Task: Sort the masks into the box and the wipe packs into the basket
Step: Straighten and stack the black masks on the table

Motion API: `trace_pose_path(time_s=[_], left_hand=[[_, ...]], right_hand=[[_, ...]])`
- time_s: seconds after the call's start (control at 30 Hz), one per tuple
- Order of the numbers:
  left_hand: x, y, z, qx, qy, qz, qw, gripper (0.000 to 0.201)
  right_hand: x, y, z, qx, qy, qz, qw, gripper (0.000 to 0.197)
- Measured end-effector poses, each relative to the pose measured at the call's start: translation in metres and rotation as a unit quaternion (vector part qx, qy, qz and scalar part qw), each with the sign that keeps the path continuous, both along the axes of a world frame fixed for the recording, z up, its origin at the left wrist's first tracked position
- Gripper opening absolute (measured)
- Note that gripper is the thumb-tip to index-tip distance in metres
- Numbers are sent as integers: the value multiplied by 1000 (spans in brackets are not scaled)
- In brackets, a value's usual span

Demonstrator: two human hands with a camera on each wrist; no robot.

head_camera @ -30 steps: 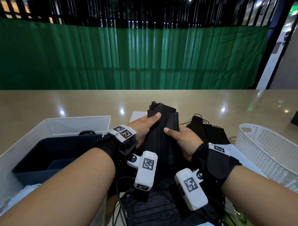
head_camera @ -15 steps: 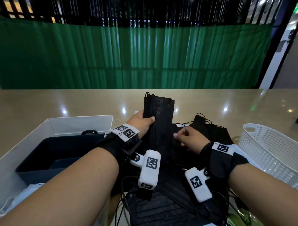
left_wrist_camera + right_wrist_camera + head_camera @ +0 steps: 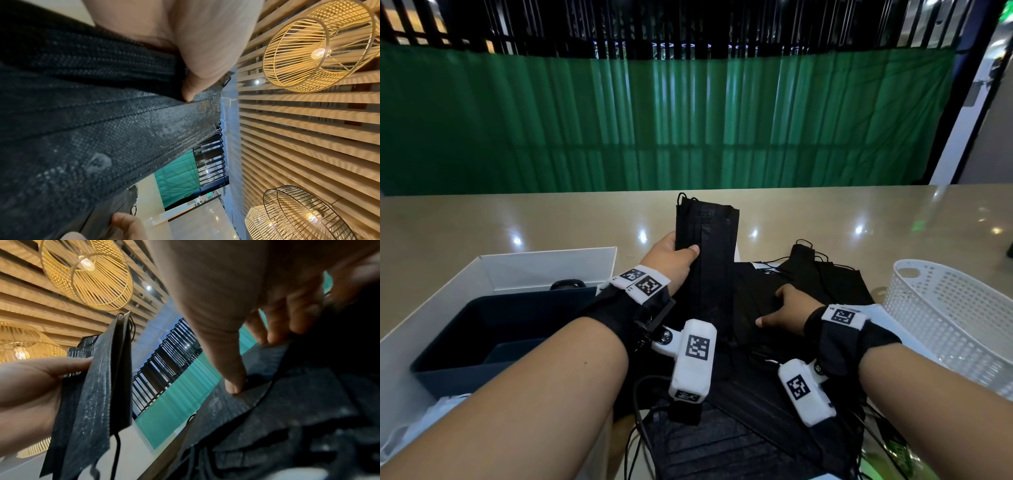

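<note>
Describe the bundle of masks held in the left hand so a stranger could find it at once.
Start at the white box on the left of the beige table. Just right of it, the left hand holds a stack of black masks upright. Unlike the loose black masks lying flat beside it, this stack is raised and squared together.

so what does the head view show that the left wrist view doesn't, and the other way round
Only the head view shows the box on the left, the white basket on the right, and the right hand on the mask pile. Only the left wrist view shows the slatted ceiling and wicker lamps. Both show the left hand gripping the held masks, and the green curtain.
</note>
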State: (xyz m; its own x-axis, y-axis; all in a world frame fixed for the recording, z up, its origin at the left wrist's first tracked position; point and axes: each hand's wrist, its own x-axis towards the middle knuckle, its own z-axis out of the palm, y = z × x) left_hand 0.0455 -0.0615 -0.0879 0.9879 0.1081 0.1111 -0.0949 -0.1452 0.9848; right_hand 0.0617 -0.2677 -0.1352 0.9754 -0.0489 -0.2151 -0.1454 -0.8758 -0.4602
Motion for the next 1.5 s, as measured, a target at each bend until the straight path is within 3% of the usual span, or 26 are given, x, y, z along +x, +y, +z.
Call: trace_pose_path(time_s=[0.1,0.23,0.3,0.4,0.47,0.6,0.7,0.73,0.87,1.07,1.17,1.27,1.33,1.5], left_hand=[[-1,0,1,5,8,-6,1000,11],[-1,0,1,11,9,-13,1000,13],[-2,0,2,21,12,-16,1000,17],[-3,0,3,32,15,-21,999,18],[-3,0,2,37,18,-21,999,18],[-4,0,4,45,25,-19,999,16],[-4,-1,4,47,26,-10,999,15],[-4,-1,4,48,27,-10,998,15],[-5,-1,5,46,33,-9,998,13],[-4,-1,4,22,40,-8,999,11],[-1,0,1,12,35,14,999,27],[0,0,1,29,47,45,997,43],[1,2,0,55,60,64,995,53],[-3,3,3,81,59,73,992,83]], right_hand=[[0,-1,1,6,-2,-13,1000,68],[1,-3,-1,16,7,-9,1000,36],[-1,-1,-1,20,4,-12,1000,42],[-4,2,-1,14,-15,-20,1000,75],[-6,4,0,19,-14,-12,1000,80],[-9,4,2,24,6,-7,1000,71],[-8,3,-1,29,10,2,1000,33],[-7,2,-2,36,14,4,999,29],[-8,2,-3,70,23,13,997,31],[-7,-7,9,174,-32,-22,984,28],[-4,-13,16,273,-97,-51,956,33],[-6,-16,25,444,-142,-122,876,24],[-10,-16,33,502,-160,-138,839,31],[-21,-16,51,524,-194,-90,824,59]])
